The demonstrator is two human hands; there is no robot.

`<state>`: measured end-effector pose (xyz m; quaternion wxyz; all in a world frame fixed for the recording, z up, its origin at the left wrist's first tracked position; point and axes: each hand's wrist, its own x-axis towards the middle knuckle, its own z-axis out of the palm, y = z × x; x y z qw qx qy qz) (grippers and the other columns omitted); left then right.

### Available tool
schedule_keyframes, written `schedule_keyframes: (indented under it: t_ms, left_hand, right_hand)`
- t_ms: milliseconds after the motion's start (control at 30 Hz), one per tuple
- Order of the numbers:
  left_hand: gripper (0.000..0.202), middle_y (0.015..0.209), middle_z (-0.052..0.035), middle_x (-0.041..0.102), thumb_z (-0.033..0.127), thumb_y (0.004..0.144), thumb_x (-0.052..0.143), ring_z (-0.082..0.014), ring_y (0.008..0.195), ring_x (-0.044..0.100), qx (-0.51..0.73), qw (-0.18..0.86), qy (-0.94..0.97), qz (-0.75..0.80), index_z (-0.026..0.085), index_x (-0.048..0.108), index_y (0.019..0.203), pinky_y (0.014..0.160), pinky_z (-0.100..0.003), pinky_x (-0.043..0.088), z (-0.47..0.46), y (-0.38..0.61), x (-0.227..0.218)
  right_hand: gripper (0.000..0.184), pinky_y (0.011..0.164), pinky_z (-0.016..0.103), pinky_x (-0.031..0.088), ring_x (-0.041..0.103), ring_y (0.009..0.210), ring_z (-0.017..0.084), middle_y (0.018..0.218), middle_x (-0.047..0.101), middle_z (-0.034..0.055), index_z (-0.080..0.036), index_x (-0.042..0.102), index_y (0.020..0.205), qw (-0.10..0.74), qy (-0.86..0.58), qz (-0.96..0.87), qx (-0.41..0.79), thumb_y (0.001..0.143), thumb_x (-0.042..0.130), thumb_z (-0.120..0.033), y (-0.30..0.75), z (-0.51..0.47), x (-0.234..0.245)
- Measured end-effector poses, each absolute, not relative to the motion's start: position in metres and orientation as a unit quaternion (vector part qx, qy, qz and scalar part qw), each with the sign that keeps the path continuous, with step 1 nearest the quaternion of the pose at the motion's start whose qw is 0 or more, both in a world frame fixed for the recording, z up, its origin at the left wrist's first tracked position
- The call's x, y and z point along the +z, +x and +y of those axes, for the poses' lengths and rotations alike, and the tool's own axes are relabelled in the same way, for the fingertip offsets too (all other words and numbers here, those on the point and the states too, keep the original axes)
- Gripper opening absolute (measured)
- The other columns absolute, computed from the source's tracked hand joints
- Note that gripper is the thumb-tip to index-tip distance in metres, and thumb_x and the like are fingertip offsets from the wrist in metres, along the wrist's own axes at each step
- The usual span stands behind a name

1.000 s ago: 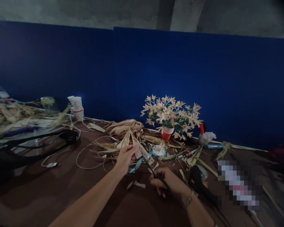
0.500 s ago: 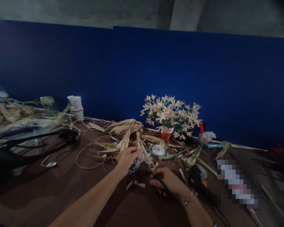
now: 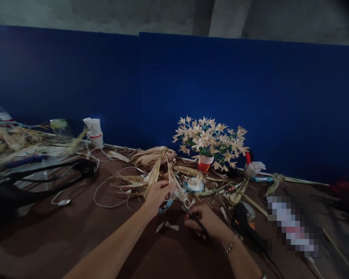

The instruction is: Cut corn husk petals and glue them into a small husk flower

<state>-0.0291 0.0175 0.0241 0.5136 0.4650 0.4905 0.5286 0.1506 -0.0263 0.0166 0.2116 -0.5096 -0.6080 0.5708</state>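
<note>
My left hand point(image 3: 159, 193) pinches a pale strip of dried corn husk point(image 3: 177, 189) between thumb and fingers. Black-handled scissors point(image 3: 196, 221) are gripped in my right hand point(image 3: 208, 223), which wears a bracelet. Their blades point up and left and meet the lower end of the husk strip. Behind my hands lies a bundle of dry husks point(image 3: 151, 157). A small husk flower point(image 3: 194, 182) rests on a roll of blue tape just beyond the strip. Two cut scraps point(image 3: 171, 226) lie on the table below.
Husk flowers point(image 3: 211, 135) stand in a red paper cup point(image 3: 205, 163) at the back. To the right lie a black glue gun point(image 3: 246, 224) and a blurred-out packet point(image 3: 292, 226). A white cable point(image 3: 95, 193), a black frame point(image 3: 43, 174) and a glass jar point(image 3: 61, 130) are at left.
Almost nothing differs. My right hand and the scissors have shifted very slightly right, while my left hand keeps its hold on the husk strip.
</note>
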Motion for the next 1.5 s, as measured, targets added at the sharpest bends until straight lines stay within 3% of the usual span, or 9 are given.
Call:
schedule_keyframes:
  t_ms: [433, 833, 1500]
  left_hand:
    - [0.031, 0.045, 0.0048, 0.044, 0.041, 0.053, 0.072, -0.0032, 0.039, 0.032, 0.554, 0.552, 0.406, 0.473, 0.012, 0.063, 0.059, 0.038, -0.017, 0.019, 0.016, -0.028, 0.025]
    - [0.032, 0.041, 0.0078, 0.037, 0.04, 0.054, 0.073, -0.0019, 0.037, 0.029, 0.582, 0.594, 0.34, 0.439, 0.012, 0.057, 0.056, 0.036, -0.016, 0.016, 0.012, -0.019, 0.014]
    - [0.032, 0.043, 0.0079, 0.042, 0.039, 0.051, 0.075, -0.0015, 0.037, 0.031, 0.618, 0.621, 0.232, 0.423, 0.014, 0.055, 0.057, 0.038, -0.015, 0.02, 0.007, -0.011, 0.013]
  right_hand:
    - [0.028, 0.029, 0.014, 0.026, 0.032, 0.029, 0.003, 0.036, 0.042, -0.0091, -0.014, 0.057, 0.069, 0.228, -0.519, -0.607, 0.557, 0.061, 0.065, -0.04, 0.15, -0.025, 0.014]
    - [0.031, 0.028, 0.013, 0.027, 0.037, 0.031, 0.004, 0.04, 0.046, -0.0076, -0.013, 0.056, 0.074, 0.248, -0.512, -0.602, 0.561, 0.06, 0.065, -0.04, 0.147, -0.023, 0.005]
    - [0.024, 0.029, 0.014, 0.031, 0.04, 0.032, 0.005, 0.042, 0.047, -0.0073, -0.014, 0.056, 0.072, 0.272, -0.499, -0.599, 0.565, 0.061, 0.062, -0.035, 0.136, -0.024, -0.003]
